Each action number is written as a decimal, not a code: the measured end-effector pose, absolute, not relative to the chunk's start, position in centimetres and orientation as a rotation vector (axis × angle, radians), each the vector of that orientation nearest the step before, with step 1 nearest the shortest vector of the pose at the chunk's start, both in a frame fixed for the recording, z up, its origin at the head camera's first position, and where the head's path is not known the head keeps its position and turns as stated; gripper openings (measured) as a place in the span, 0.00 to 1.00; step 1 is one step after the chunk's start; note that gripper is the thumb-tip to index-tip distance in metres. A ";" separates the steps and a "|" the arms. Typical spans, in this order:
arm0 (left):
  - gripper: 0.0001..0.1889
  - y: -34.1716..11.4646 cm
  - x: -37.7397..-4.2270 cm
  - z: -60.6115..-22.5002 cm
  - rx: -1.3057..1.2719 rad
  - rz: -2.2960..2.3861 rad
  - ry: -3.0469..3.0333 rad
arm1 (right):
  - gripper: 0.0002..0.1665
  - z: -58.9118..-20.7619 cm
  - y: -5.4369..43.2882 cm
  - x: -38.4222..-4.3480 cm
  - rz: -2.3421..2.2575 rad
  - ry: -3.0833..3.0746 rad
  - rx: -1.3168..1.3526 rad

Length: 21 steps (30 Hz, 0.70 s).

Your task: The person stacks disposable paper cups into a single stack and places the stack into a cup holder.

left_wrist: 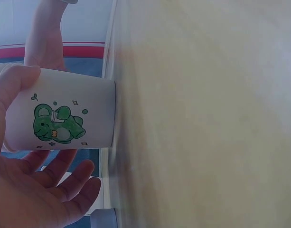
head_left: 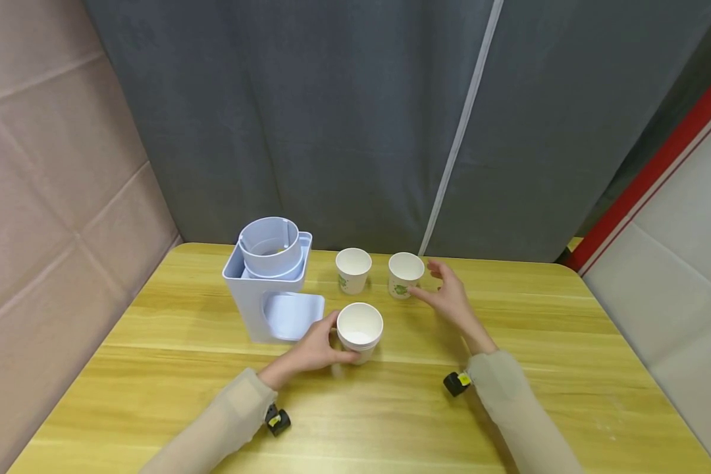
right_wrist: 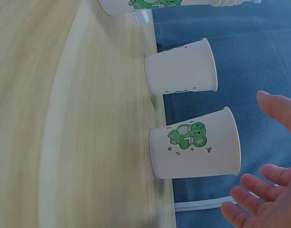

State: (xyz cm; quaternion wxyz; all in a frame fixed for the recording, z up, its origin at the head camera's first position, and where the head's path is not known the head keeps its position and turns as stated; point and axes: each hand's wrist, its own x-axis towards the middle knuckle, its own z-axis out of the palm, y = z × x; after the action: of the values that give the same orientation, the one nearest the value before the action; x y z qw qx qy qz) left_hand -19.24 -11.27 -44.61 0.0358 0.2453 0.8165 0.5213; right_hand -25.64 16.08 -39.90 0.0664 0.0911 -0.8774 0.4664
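My left hand (head_left: pixel 316 345) grips a stack of white paper cups (head_left: pixel 360 326), thumb on one side and fingers on the other. In the left wrist view a green cartoon animal shows on the stack's outer cup (left_wrist: pixel 64 114), whose base is at the tabletop. My right hand (head_left: pixel 448 296) is beside the right-hand paper cup (head_left: pixel 406 273), thumb and fingers spread apart. The right wrist view shows a gap between that hand (right_wrist: pixel 268 190) and the rim of this upright cup (right_wrist: pixel 197 145). Another upright paper cup (head_left: pixel 353 270) stands to its left.
Left of the cups stands a pale bluish-white plastic holder (head_left: pixel 251 306) with a round open container (head_left: pixel 270 247) in its top and a flat tray (head_left: pixel 296 316) at its side. A dark grey curtain (head_left: pixel 332 131) hangs behind the wooden table (head_left: pixel 379 421).
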 end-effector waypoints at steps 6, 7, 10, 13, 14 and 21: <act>0.37 -11.3 -19.2 -44.6 0.753 1.596 2.509 | 0.48 -39.8 15.6 -26.5 1.344 -2.653 0.272; 0.37 -11.3 -19.2 -44.6 0.751 1.595 2.509 | 0.48 -39.9 15.6 -26.7 1.337 -2.654 0.266; 0.37 -11.3 -19.2 -44.6 0.748 1.594 2.508 | 0.49 -39.9 15.5 -27.2 1.321 -2.664 0.254; 0.37 -11.3 -19.2 -44.6 0.745 1.592 2.510 | 0.50 -40.0 15.4 -27.6 1.319 -2.669 0.245; 0.38 -11.3 -19.2 -44.6 0.746 1.591 2.510 | 0.50 -40.0 15.3 -27.7 1.315 -2.671 0.248; 0.37 -11.3 -19.3 -44.7 0.747 1.587 2.513 | 0.53 -40.2 14.9 -28.4 1.319 -2.707 0.224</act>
State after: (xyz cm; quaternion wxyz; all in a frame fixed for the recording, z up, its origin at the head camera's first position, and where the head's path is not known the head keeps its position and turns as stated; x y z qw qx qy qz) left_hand -19.34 -11.33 -44.68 0.0384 0.2437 0.8194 0.5175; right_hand -28.42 14.91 -40.20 0.0608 0.0742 -0.8949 0.4359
